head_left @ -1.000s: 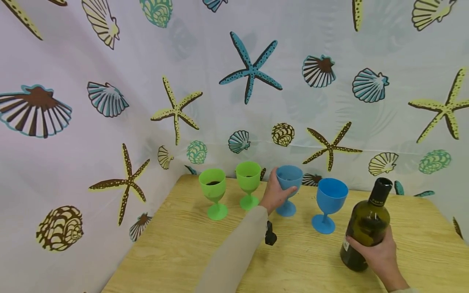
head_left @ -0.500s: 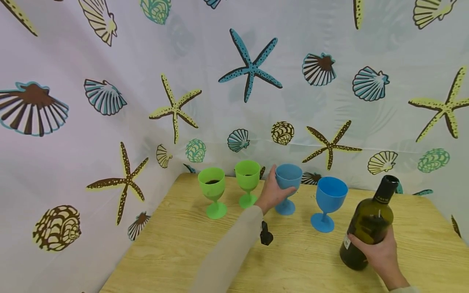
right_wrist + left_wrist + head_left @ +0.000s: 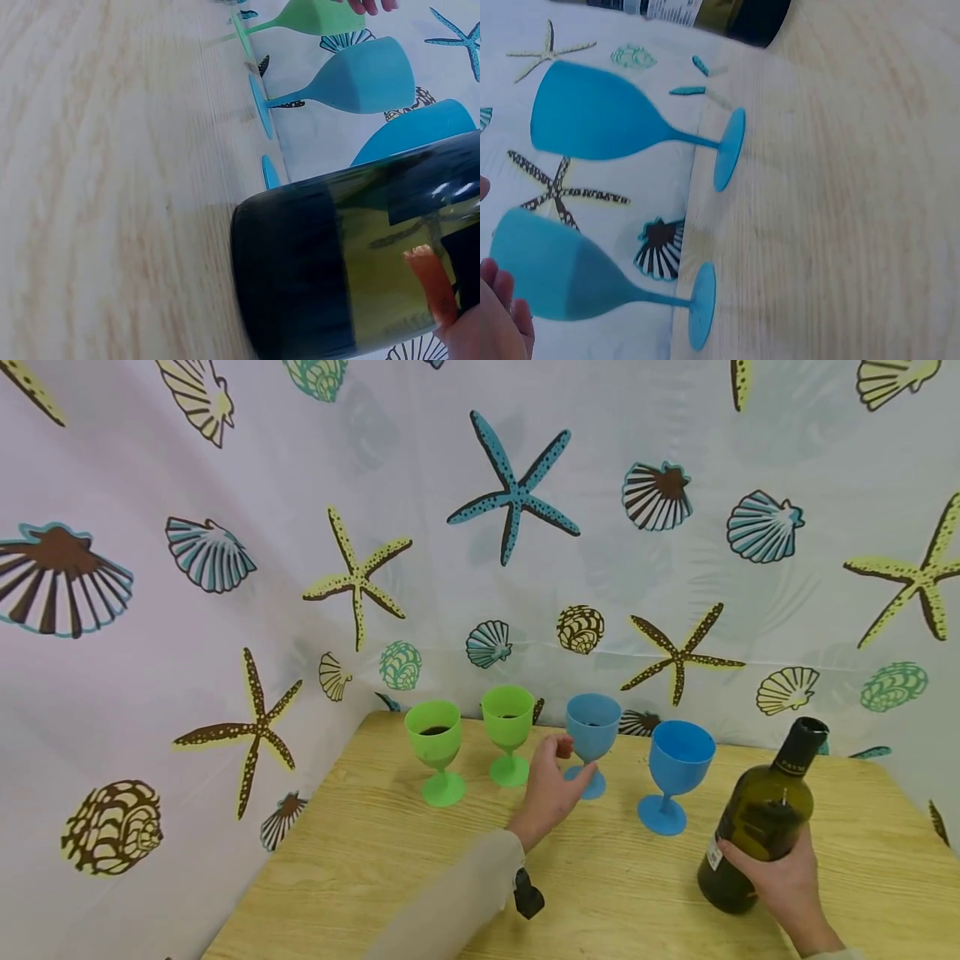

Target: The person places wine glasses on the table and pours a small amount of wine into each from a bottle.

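My left hand (image 3: 550, 789) is just in front of a light blue goblet (image 3: 592, 739), its fingers relaxed and curved around no object. In the left wrist view a strip of background shows between some fingertips and that goblet's bowl (image 3: 562, 274). Dark liquid shows inside the goblet. My right hand (image 3: 783, 881) grips a dark green wine bottle (image 3: 761, 814) round its lower body. The bottle leans to the right, its uncapped mouth pointing up, with its base close over the table. Between the two hands stands a deeper blue goblet (image 3: 678, 764), with no liquid visible.
Two green goblets, one at the left (image 3: 435, 747) and one farther back (image 3: 507, 718), hold dark liquid. All of these stand toward the rear of a wooden table (image 3: 360, 877). A white curtain (image 3: 420, 460) printed with starfish and shells hangs behind and along the left side.
My left hand has let go of the light blue goblet and drawn back toward me and to the left. The bottle in my right hand has tipped a little more to the right.
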`<state>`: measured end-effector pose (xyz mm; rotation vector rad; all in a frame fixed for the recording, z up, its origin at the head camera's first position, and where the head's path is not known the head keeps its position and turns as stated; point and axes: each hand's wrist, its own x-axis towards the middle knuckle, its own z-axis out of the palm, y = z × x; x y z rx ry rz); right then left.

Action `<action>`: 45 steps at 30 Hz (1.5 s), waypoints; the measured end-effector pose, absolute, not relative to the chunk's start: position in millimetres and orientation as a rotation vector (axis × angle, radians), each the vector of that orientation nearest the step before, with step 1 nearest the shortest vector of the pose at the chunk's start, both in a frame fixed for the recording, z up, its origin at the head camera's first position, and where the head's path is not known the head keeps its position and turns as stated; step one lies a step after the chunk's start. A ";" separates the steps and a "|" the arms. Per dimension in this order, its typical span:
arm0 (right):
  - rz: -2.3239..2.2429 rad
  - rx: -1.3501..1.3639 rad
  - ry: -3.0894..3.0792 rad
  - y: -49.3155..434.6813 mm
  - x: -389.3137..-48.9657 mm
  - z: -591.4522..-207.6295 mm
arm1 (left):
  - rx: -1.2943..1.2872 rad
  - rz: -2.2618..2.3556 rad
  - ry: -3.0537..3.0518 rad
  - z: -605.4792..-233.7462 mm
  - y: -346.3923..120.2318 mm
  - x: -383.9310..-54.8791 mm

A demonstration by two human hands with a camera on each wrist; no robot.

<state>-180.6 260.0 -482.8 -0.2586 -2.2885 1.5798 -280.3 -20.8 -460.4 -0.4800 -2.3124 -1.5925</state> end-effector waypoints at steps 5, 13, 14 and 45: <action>1.534 -0.257 -2.297 261.9 -179.8 -483.8 | -0.674 -1.542 -2.441 -465.5 -6.2 -264.0; 1.507 -0.253 -2.320 265.0 -180.3 -485.8 | -0.683 -1.638 -2.708 -467.6 29.5 -265.4; 1.511 -0.253 -2.317 265.2 -180.2 -486.3 | -0.653 -1.663 -2.717 -467.7 33.6 -267.8; 1.526 -0.193 -2.305 264.1 -182.5 -486.5 | -0.436 -1.894 -2.645 -459.8 92.8 -304.0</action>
